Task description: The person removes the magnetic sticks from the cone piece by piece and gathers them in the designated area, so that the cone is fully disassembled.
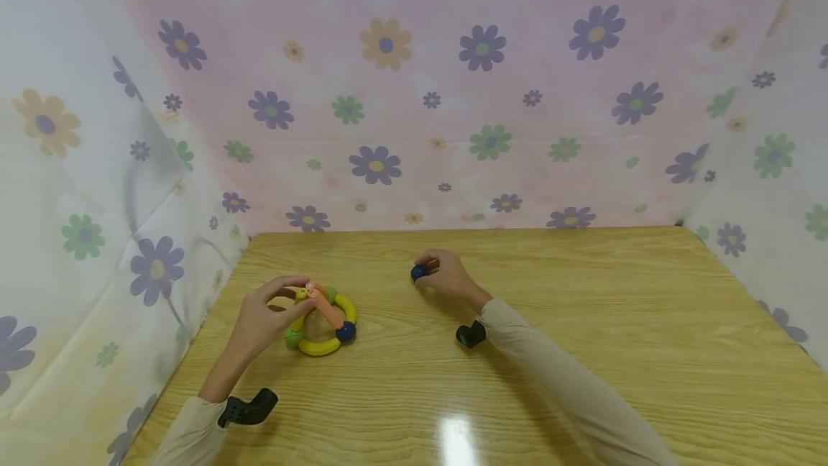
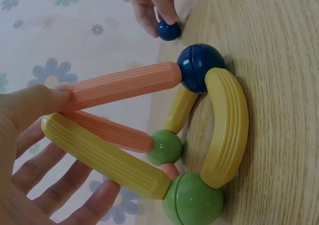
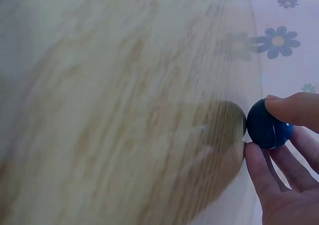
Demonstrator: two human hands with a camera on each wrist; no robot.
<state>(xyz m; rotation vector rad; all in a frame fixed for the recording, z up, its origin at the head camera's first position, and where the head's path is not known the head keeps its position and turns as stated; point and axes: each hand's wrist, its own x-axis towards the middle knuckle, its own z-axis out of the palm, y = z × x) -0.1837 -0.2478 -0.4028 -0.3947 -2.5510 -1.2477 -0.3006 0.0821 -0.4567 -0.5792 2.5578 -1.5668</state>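
On the left of the table a ring of curved yellow rods [image 2: 229,128] joins green balls [image 2: 194,200] and a dark blue ball [image 2: 200,65]. Two straight orange rods [image 2: 122,85] and a straight yellow rod [image 2: 104,155] rise from the balls and lean together at the top. There my left hand [image 1: 261,316] holds the rod ends between thumb and fingers. Farther right, my right hand [image 1: 453,280] pinches a loose dark blue ball [image 3: 268,125] with thumb and fingers, right at the tabletop.
The wood-grain table [image 1: 582,308] runs back to a flowered cloth wall [image 1: 440,92], with more cloth at both sides. A black wrist mount [image 1: 249,408] sits on the left sleeve, another black mount [image 1: 471,335] on the right.
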